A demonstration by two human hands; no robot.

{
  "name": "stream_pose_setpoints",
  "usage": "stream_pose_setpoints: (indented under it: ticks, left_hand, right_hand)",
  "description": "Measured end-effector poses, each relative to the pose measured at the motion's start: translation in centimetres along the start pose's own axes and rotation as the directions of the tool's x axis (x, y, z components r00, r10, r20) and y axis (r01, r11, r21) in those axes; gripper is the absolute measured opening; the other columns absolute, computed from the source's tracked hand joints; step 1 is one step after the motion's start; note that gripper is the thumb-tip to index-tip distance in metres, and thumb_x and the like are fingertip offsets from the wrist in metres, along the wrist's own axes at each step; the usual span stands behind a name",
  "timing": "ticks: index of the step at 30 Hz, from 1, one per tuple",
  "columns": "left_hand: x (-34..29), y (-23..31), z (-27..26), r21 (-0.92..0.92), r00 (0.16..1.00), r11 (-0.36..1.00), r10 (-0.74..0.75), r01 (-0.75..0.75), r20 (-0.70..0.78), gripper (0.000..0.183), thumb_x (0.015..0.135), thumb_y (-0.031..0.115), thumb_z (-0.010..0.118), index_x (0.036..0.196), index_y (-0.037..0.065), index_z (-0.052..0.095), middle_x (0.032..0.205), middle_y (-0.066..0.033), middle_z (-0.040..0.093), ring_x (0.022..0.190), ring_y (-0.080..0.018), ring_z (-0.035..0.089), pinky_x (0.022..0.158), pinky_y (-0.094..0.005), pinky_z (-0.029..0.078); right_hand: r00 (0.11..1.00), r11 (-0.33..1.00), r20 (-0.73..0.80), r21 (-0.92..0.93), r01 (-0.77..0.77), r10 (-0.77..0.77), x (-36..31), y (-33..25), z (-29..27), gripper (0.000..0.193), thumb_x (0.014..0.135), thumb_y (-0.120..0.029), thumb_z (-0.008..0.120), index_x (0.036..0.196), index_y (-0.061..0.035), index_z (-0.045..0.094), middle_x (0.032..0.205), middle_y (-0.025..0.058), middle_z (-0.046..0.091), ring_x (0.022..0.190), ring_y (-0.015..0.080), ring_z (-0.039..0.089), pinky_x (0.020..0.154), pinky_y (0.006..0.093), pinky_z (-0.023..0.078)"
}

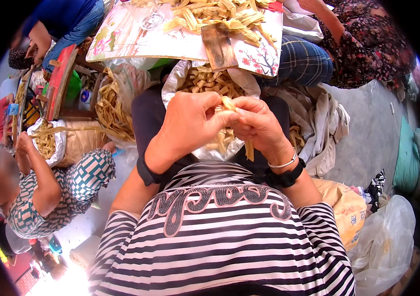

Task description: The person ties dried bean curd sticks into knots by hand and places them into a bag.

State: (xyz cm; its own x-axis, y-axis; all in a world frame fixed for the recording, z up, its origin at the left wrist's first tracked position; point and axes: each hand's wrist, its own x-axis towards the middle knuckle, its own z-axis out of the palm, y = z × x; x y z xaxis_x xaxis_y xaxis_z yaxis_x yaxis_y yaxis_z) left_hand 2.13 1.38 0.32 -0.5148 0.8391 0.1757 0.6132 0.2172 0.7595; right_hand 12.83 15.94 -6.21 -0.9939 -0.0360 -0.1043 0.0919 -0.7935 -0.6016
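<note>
My left hand (186, 117) and my right hand (260, 122) meet in front of my chest, both pinching a pale yellow, dried-looking plant strip (227, 102). A small folded or knotted part shows between the fingertips, and an end hangs below my right hand. Exactly how it is wound is hidden by the fingers. Under my hands, between my knees, stands an open white sack (250, 83) holding many short, knotted-looking yellow pieces (209, 80).
Ahead is a flower-patterned table (136, 42) with heaped strips (220, 15) and a wooden board (218, 47) over its edge. Another person (42, 187) holds a long strip at left. More people sit at the far left and right. A yellow bag (340, 209) lies at right.
</note>
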Motion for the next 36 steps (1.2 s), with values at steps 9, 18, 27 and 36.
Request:
stream_pose_setpoints:
  ticks: [9,18,27,36]
  left_hand:
    - [-2.4,-1.5,-1.3,-0.889,0.882,0.119,-0.236,0.443,0.408,0.026,0.082,0.019,0.064,0.062,0.004,0.057,0.046,0.0033,0.043,0.033,-0.0032,0.032,0.032,-0.0183,0.023]
    - [-1.9,-1.9,-3.5,0.252,0.957,0.94,-0.265,0.229,0.121,0.033,0.082,0.035,0.061,0.081,0.002,0.062,0.075,-0.0142,0.063,0.075,-0.0348,0.06,0.065,-0.0423,0.047]
    - [-2.5,-1.4,-0.3,0.085,0.953,0.992,0.068,-0.097,0.296,0.019,0.082,0.019,0.059,0.093,0.003,0.056,0.078,-0.0162,0.057,0.072,-0.0342,0.057,0.061,-0.0387,0.045]
    - [-3.1,-3.6,-1.9,-0.237,0.838,0.966,0.046,0.1,0.544,0.023,0.09,0.025,0.051,0.084,0.003,0.055,0.063,-0.0122,0.05,0.057,-0.0244,0.051,0.055,-0.0334,0.04]
  right_hand:
    - [0.983,0.826,-0.1,-0.559,0.073,-0.154,-2.3,-3.3,0.7,0.016,0.081,-0.015,0.063,0.079,0.001,0.064,0.062,-0.0034,0.053,0.05,0.0017,0.041,0.044,0.0174,0.029]
    - [0.985,0.721,-0.132,-0.693,-0.014,-0.108,-1.8,-2.8,0.8,0.016,0.083,-0.013,0.062,0.079,0.0024,0.063,0.061,-0.0039,0.053,0.054,0.0017,0.042,0.048,0.0173,0.031]
    - [0.998,0.704,-0.057,-0.709,-0.041,0.001,-0.9,-2.1,2.4,0.011,0.082,-0.01,0.063,0.081,0.0018,0.063,0.07,-0.0039,0.056,0.061,0.0026,0.045,0.053,0.0178,0.035]
    - [0.989,0.849,-0.105,-0.508,-0.146,0.107,-2.8,-0.6,1.1,0.014,0.086,-0.013,0.057,0.088,0.0,0.061,0.056,-0.0048,0.045,0.047,0.0028,0.035,0.042,0.0193,0.027]
